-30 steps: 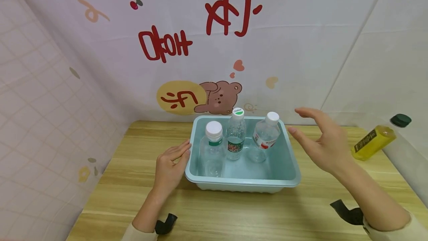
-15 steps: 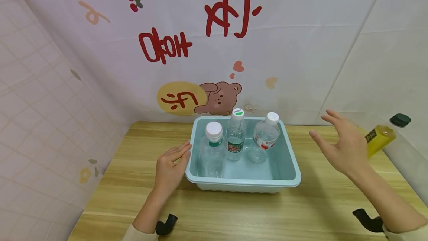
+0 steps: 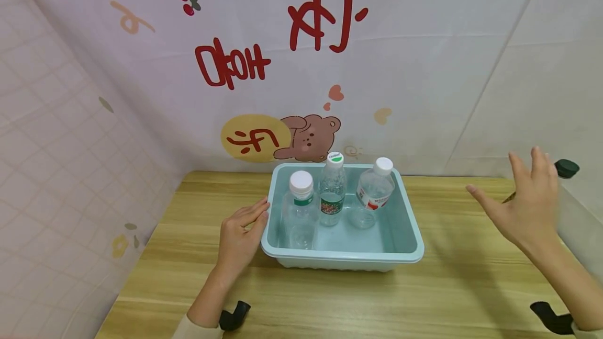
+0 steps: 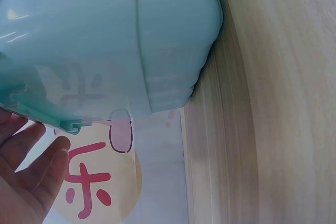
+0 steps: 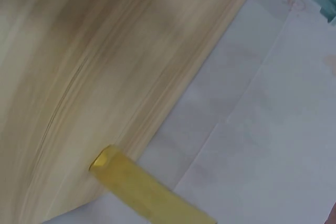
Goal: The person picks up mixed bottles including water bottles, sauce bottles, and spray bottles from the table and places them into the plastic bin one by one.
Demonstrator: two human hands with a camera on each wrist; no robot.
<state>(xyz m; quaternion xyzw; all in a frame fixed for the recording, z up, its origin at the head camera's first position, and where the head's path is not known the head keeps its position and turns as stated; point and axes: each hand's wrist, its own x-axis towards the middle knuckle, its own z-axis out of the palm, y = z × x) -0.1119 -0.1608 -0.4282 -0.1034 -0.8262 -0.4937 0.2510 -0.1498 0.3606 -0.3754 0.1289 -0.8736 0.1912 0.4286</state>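
My left hand [image 3: 240, 234] rests its fingers against the left rim of a light-blue plastic basin [image 3: 348, 257]; the left wrist view shows the fingertips [image 4: 61, 144] at the rim's outer edge. Inside the basin stand three clear plastic bottles with white caps: a wide one [image 3: 301, 224] at left, a slim one [image 3: 332, 187] in the middle, and a slightly tilted one [image 3: 375, 190] at right. At far right, my right hand [image 3: 529, 208] is spread in front of a yellow bottle [image 5: 149, 190], holding nothing. The hand covers most of that bottle in the head view; its dark green cap [image 3: 567, 168] shows.
A wood-grain table [image 3: 339, 302] carries everything. Behind it hangs a white cloth [image 3: 414, 67] with red lettering and a bear print; a grid-patterned cloth [image 3: 56, 119] borders the left side. Dark wrist straps [image 3: 234, 316] show near both sleeves.
My right hand has moved right, away from the basin, until it stands in front of the yellow bottle, its fingers spreading wider. The left hand, basin and clear bottles have stayed put.
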